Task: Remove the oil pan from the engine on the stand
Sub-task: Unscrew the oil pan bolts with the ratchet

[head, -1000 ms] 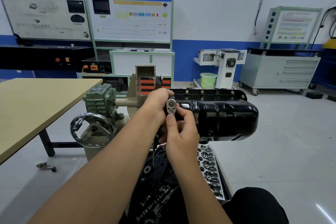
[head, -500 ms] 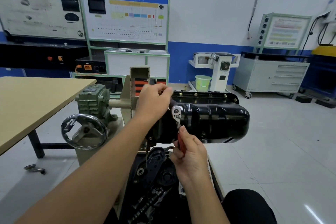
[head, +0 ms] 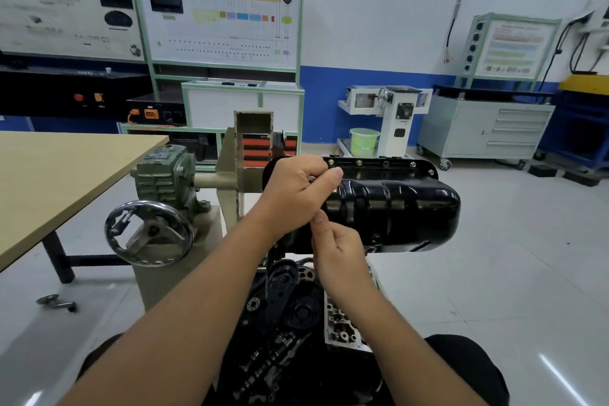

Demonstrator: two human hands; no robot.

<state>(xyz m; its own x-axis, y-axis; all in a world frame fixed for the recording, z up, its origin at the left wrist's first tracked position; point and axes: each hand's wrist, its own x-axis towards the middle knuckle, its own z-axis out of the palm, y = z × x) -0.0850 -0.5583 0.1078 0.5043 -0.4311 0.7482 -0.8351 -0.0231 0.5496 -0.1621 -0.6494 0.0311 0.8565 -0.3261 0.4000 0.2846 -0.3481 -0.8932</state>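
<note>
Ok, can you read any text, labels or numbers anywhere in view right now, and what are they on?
Nothing reads clearly.
Blue header on the green-framed board: characters, too blurred.
Left wall panel: print too small.
Right display board: lines blurred.
Oil pan: no marking visible.

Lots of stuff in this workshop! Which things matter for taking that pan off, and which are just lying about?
In use:
black oil pan
pan's rim bolts
left hand
right hand
stand's handwheel

Lying about:
wooden table
green bucket
drawer cabinet
loose handle on floor
</note>
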